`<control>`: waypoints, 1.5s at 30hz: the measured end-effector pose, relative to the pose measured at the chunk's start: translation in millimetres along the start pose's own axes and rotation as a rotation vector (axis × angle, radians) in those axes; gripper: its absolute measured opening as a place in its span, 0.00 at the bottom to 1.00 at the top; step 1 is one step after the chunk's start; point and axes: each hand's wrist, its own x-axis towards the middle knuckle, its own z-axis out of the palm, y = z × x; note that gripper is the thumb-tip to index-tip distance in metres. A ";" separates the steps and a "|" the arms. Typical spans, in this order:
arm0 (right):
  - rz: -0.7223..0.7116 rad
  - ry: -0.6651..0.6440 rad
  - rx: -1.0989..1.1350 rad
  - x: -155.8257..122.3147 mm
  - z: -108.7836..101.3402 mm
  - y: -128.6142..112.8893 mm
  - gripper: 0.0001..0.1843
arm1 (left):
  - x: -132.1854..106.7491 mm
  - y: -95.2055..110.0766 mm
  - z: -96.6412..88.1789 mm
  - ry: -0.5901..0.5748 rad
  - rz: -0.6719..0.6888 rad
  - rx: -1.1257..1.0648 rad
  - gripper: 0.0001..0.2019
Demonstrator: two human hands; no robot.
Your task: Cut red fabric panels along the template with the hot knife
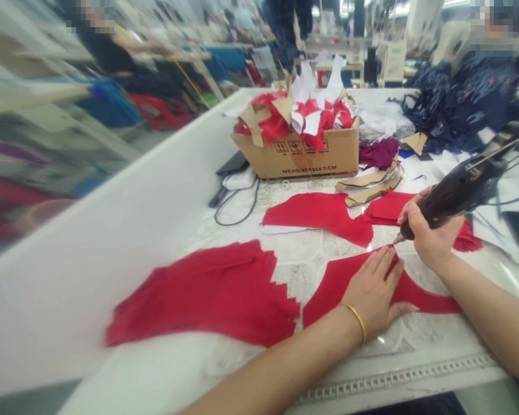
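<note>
The left hand (374, 291) lies palm down with its fingers stretched out, gripping nothing, pressed on a curved red cloth piece (328, 282) that rests on the bench (298, 253). A yellow bracelet (357, 323) circles that wrist. The fingers of the right hand (435, 239) are wrapped around the narrow front end of a black tool (471, 176), which slants down so that its pointed metal tip (398, 237) meets the far edge of the cloth, just beside the left fingertips; whether the tip touches them, I cannot tell.

To the left of the left fingers, a fanned stack of red cloth (207, 294) lies near the piece under the hand. Beyond those fingers lies another red piece (311, 212), and just left of the right fingers is a smaller red piece (387, 208). Brown paper strips (372, 187) lie past both hands, and farther off stands a cardboard box (303, 158) heaped with red, white and brown scraps (270, 124). Nearer than the left fingers, a measuring tape (398, 374) runs along the bench's near edge.
</note>
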 end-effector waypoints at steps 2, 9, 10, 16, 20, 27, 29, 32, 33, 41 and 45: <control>-0.007 -0.019 0.035 0.4 -1.6 -1.8 0.10 | -6.9 6.1 -5.6 -0.011 0.018 0.031 0.42; -0.033 -0.037 0.170 -1.2 -8.4 -19.5 0.16 | -68.1 35.0 -9.6 0.093 -0.010 0.086 0.45; -0.034 -0.046 0.185 -3.6 -7.3 -22.7 0.15 | -75.9 37.7 -8.6 0.108 -0.026 0.091 0.45; 0.084 -0.237 0.269 -30.0 7.9 -44.7 0.15 | -92.8 43.3 -11.2 0.184 -0.113 0.144 0.42; 0.140 -0.373 0.342 -48.7 25.1 -59.0 0.15 | -90.0 41.0 -8.0 0.167 -0.159 0.092 0.43; 0.060 -0.384 0.451 -76.3 72.0 -72.4 0.13 | -89.1 37.1 8.6 0.212 -0.154 0.048 0.44; 0.066 -0.405 0.466 -82.7 81.2 -74.0 0.14 | -89.4 36.6 8.7 0.213 -0.156 0.040 0.44; 0.070 -0.426 0.469 -89.8 89.1 -74.5 0.15 | -88.8 36.2 5.4 0.186 -0.166 0.017 0.43; 0.067 -0.429 0.475 -91.6 90.8 -74.3 0.15 | -88.4 36.1 4.0 0.173 -0.166 0.006 0.43; 0.088 -0.399 0.456 -99.2 98.6 -71.1 0.16 | -85.8 36.4 -3.0 0.130 -0.166 -0.111 0.45; 0.059 -0.402 0.431 -99.6 99.8 -69.1 0.12 | -85.6 36.0 -4.3 0.120 -0.174 -0.119 0.44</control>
